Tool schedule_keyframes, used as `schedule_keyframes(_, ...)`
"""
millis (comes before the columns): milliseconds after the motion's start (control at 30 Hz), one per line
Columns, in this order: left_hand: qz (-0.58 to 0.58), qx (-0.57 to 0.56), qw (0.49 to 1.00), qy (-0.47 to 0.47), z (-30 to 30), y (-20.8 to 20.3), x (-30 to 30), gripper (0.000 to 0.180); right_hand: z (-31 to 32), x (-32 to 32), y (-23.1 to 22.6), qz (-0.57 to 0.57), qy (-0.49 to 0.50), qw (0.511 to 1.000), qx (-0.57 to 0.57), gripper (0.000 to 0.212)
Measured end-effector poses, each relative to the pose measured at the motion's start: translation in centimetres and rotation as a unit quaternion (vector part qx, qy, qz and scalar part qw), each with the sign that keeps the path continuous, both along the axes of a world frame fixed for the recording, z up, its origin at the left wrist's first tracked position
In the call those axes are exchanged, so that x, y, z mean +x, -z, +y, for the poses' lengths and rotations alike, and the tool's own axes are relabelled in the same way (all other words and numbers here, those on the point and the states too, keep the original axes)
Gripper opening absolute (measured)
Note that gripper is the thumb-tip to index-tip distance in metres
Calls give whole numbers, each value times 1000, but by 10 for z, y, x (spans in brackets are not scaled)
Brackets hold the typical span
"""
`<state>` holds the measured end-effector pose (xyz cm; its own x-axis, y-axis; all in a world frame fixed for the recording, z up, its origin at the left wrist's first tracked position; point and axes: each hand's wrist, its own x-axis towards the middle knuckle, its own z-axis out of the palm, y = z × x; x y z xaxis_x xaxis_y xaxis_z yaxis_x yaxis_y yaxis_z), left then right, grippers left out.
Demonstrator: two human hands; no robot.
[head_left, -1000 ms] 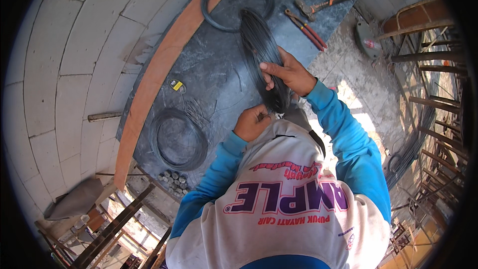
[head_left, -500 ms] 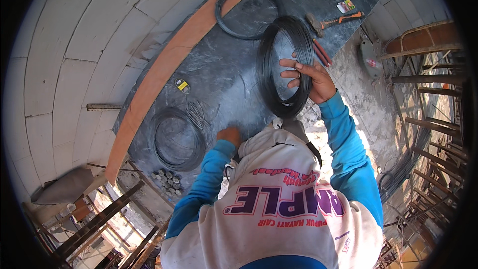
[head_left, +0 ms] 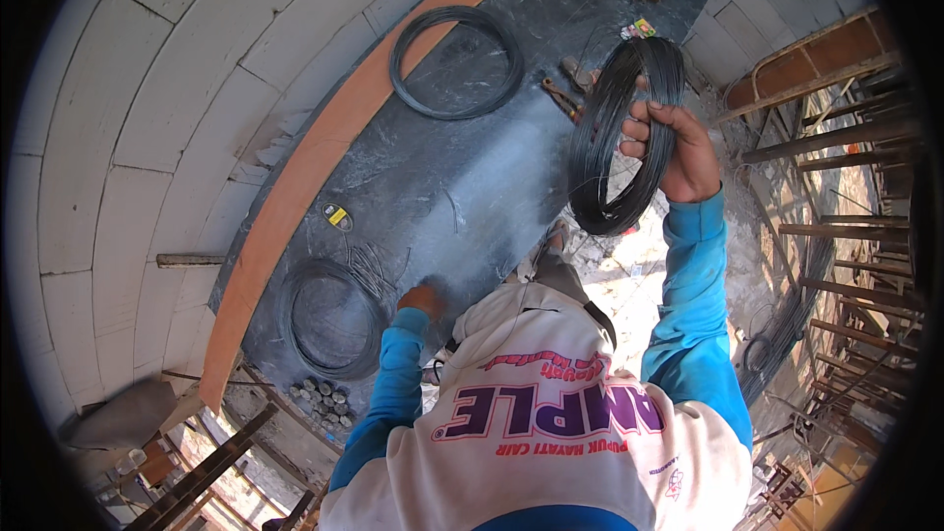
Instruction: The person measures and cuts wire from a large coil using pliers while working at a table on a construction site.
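My right hand [head_left: 674, 143] grips one side of a thick coil of dark wire [head_left: 596, 152], its fingers wrapped round the strands. The coil hangs raised over the right edge of the dark tabletop [head_left: 472, 187]. Close to the table's near edge rests my left hand [head_left: 423, 302], curled like a fist; whatever its fingers may hold is hidden. Left of it lies another wire coil [head_left: 295, 320], with a bunch of short wire pieces [head_left: 369, 270] beside it. A third coil [head_left: 395, 64] lies farther off, partly over an orange-brown strip [head_left: 295, 202].
Behind the raised coil show pincers [head_left: 560, 98] and a hammer head [head_left: 576, 73]. A small yellow-and-black item [head_left: 337, 216] lies left. Grey round lumps [head_left: 320, 401] cluster at the near left corner. A block wall [head_left: 157, 118] borders the left; wooden poles [head_left: 836, 231] stand right.
My right hand has carried the coil rightward, away from the table's middle, and its fingers have closed more tightly. The pincers' jaws now show. The view has shifted slightly; my left hand stays by the edge.
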<state>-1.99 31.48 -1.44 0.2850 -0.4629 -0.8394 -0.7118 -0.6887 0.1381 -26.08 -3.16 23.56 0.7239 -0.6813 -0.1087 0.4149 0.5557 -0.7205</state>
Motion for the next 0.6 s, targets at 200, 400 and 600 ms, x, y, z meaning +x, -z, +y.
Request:
schedule_keyframes(200, 79, 54, 995, -10, -11, -3, 11, 40, -11, -48, -17, -108, 37, 983, 142, 48)
schedule_keyframes(400, 103, 16, 995, -9, -14, 2, 14, 37, -14, -72, -29, -165, 76, 969, 165, 33)
schedule_keyframes(600, 246, -185, 860, -406, -47, 3, -4, 18, 15, -50, -44, 95, 94, 991, -11, 29)
